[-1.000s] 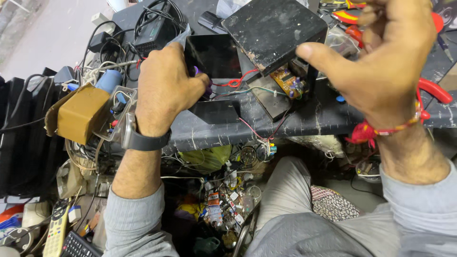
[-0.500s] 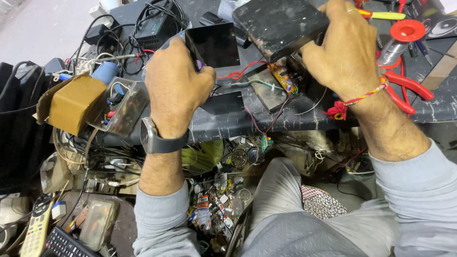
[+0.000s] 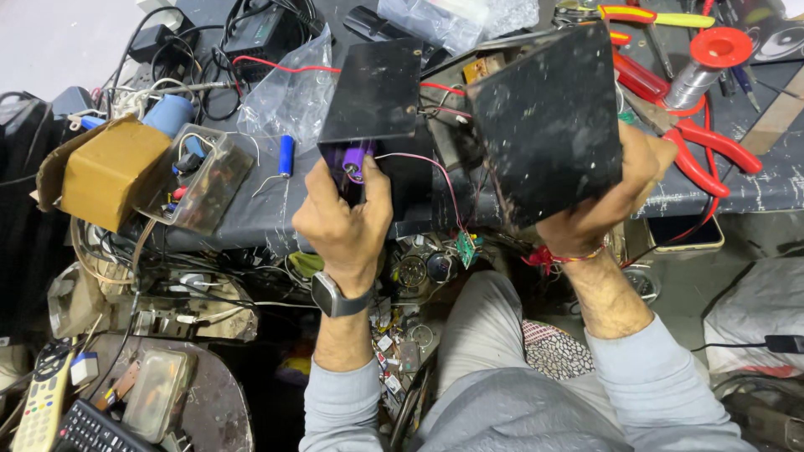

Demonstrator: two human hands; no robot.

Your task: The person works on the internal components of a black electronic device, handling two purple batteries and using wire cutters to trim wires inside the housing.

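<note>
Over cluttered dark workbench [image 3: 251, 213], left hand [image 3: 343, 219] grips black metal casing [image 3: 373, 100]; right hand [image 3: 607, 205] clasps scuffed black lid [image 3: 548, 125], exposing wiring.

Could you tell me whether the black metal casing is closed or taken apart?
Taken apart: the left hand holds the black base, the right hand the black cover, with wires between them.

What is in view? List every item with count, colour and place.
black cover panel: 1, black, raised in right hand
black box section: 1, black, in left hand
purple capacitor: 1, purple, at left fingertips
red pliers: 1, red-handled, bench right
solder spool: 1, red, top right
cardboard box: 1, brown, bench left
remote control: 1, pale, bottom left
left hand: 1, wears dark wristwatch
right hand: 1, red thread at wrist
</note>
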